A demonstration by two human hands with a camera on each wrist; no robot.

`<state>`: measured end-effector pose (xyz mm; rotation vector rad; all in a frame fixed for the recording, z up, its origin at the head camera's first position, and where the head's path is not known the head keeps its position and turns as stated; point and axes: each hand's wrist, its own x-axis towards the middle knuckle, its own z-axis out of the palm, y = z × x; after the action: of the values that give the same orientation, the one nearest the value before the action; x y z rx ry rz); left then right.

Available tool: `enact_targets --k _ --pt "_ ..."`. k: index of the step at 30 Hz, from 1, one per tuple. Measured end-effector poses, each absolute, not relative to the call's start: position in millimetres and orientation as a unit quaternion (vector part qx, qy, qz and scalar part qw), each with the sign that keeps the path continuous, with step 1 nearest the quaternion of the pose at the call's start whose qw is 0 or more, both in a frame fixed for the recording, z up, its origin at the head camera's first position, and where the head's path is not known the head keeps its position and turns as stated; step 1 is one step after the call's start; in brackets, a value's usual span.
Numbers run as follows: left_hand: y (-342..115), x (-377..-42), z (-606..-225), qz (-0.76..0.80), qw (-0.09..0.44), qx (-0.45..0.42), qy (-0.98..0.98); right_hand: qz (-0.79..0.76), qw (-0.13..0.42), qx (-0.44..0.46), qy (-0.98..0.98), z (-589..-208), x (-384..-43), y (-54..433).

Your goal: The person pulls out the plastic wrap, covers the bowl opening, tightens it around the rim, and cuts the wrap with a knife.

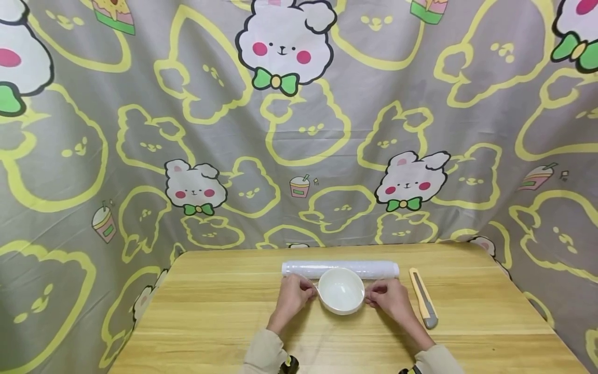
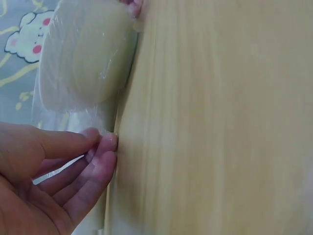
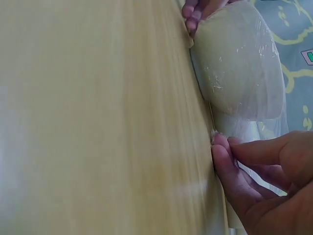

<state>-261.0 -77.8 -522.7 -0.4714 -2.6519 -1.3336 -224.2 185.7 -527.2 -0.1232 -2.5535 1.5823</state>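
Note:
A white bowl (image 1: 341,292) stands upright on the wooden table, with clear plastic wrap (image 2: 73,58) stretched over it and down its sides. At the bowl's left, my left hand (image 1: 293,297) pinches an edge of the wrap between thumb and fingers, low by the tabletop. My right hand (image 1: 390,298) pinches the wrap on the opposite side in the same way. In the right wrist view the wrap runs from the bowl (image 3: 239,63) to the right thumb and index finger. Just behind the bowl lies a roll of plastic wrap (image 1: 303,268), partly hidden by it.
A box cutter (image 1: 423,298) with a yellow and grey handle lies right of the right hand. Beyond the back edge of the wooden table (image 1: 201,306) hangs a grey curtain (image 1: 317,208) with cartoon prints, which also runs along both sides.

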Motion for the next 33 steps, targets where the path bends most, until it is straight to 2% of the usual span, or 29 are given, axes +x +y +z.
enact_targets --k 3,10,16,21,26,33 --pt "-74.7 -260.1 -524.9 -0.489 0.047 -0.137 -0.860 0.591 0.045 -0.048 -0.804 -531.6 -226.0 184.1" --pt "-70.5 -254.7 -528.2 -0.685 -0.071 -0.078 -0.721 0.707 -0.029 -0.042 -0.705 -535.6 -225.0 187.4" --pt "-71.2 -254.4 -533.6 -0.738 -0.133 -0.050 -0.660 0.743 -0.074 -0.051 -0.664 -532.2 -223.4 187.2" --pt "-75.9 -255.4 -533.4 -0.758 -0.192 -0.049 -0.621 0.785 -0.136 -0.038 -0.604 -526.8 -222.6 193.7" --pt "-78.2 -254.3 -528.2 -0.769 -0.226 -0.046 -0.597 0.805 -0.190 0.003 -0.562 -523.2 -222.0 201.7" --pt "-77.5 -249.8 -524.8 -0.763 -0.231 -0.068 -0.600 0.781 -0.182 0.014 -0.598 -523.4 -221.2 197.7"
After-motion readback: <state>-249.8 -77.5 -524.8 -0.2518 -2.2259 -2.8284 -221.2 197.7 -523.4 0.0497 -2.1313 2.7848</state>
